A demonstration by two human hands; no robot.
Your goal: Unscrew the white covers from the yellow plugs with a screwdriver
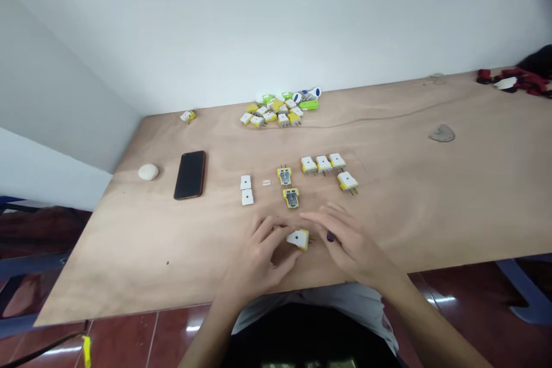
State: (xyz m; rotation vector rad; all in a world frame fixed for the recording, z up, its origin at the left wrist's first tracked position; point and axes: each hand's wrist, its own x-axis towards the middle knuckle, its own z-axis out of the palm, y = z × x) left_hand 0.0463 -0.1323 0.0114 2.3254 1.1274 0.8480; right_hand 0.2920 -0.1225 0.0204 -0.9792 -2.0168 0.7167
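Observation:
My left hand [262,256] holds a small white and yellow plug [298,238] near the table's front edge, fingers curled round it. My right hand [347,241] is close on the plug's right side, fingers bent over a small dark tool [330,236] that only partly shows. Just beyond the hands lie two opened yellow plug bodies [287,187] with their insides showing. Two white covers [246,190] lie to their left. A row of three closed plugs [323,164] and one more plug [347,181] sit to the right.
A heap of several yellow, white and green plugs [280,109] lies at the table's back edge. A black phone [190,175] and a white pebble-like object [148,172] lie at left. A lone plug [188,116] sits far left, red items [517,81] far right.

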